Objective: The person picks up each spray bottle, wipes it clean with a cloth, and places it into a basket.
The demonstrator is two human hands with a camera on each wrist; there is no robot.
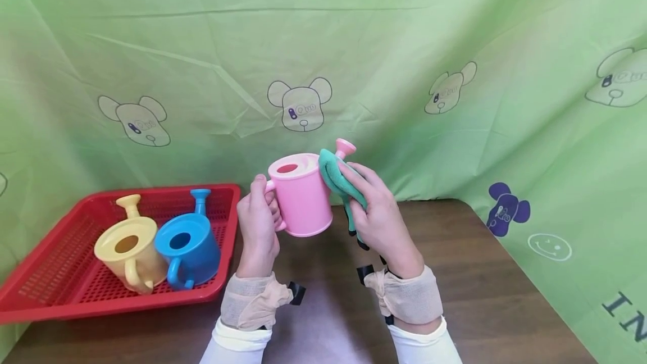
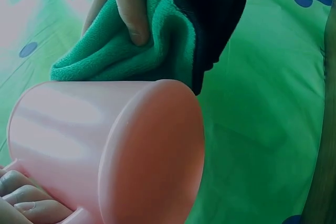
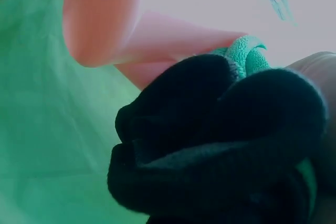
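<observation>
A pink toy watering can [image 1: 305,204] is held up above the table, its spout with a flared rose pointing to the right. My left hand [image 1: 259,223] grips it by the handle, fingers curled through the loop. In the left wrist view the can's round base faces the camera. My right hand [image 1: 379,212] holds a folded green cloth [image 1: 336,176] against the can's side, near the spout. Dark parts of the cloth hang below the fingers and fill much of the right wrist view, hiding most of that hand there.
On the left of the wooden table [image 1: 455,274] stands a red plastic basket [image 1: 50,251]. In it sit a yellow watering can [image 1: 144,257] and a blue watering can [image 1: 197,251], side by side. A green curtain [image 1: 374,44] with bear-head prints hangs behind and to the right.
</observation>
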